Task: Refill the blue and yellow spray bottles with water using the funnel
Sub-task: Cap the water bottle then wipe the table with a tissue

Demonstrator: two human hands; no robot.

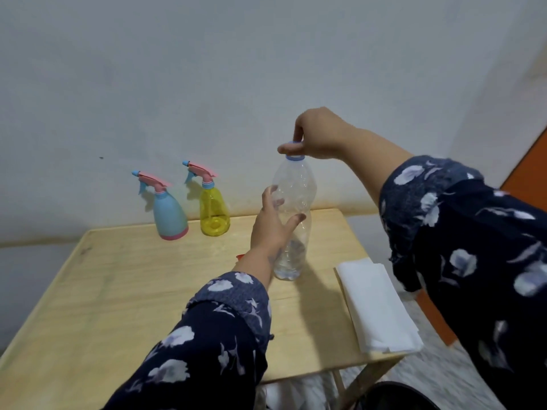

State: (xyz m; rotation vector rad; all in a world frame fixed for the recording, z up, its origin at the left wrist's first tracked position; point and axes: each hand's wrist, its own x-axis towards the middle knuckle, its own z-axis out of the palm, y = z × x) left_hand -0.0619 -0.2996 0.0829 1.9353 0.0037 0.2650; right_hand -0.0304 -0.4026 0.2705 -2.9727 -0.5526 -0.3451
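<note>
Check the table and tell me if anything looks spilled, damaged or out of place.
No spill shows. The clear water bottle looks dented and nearly empty, with water only at its base. The spray bottles stand upright, heads on. A small red thing peeks out behind the left hand's wrist, too hidden to identify.

From my feed I can read no text, label, brand, number or sign anywhere. The clear water bottle [291,220] carries no label that I can make out, and the blue spray bottle [169,214] and yellow spray bottle [213,213] show plain coloured plastic with no print legible to me.
</note>
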